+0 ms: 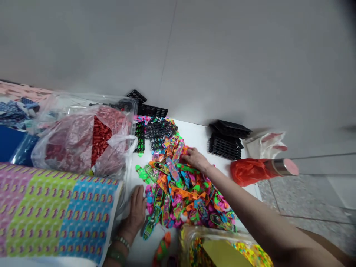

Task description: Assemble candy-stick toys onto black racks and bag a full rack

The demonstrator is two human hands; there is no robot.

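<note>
A heap of small colourful toy skateboards [172, 168] is spread over the white table, mixed with orange, pink and green plastic pieces. My right hand [196, 159] reaches into the upper right of this heap, its fingers bent and closed among orange and pink pieces. What they grip is hidden. My left hand [136, 207], with beads at the wrist, lies open with its palm down on the table, left of the heap. Close to its fingertips are a green plastic piece [142, 172] and a skateboard with a blue edge [152, 222].
Black plastic grids [160, 129] lie at the heap's far end, and more black trays [226, 142] are stacked right. A bag of red pieces [101, 137] and printed sheets [55, 215] fill the left. A red bag [247, 171] and a yellow-filled box [194, 231] stand nearby.
</note>
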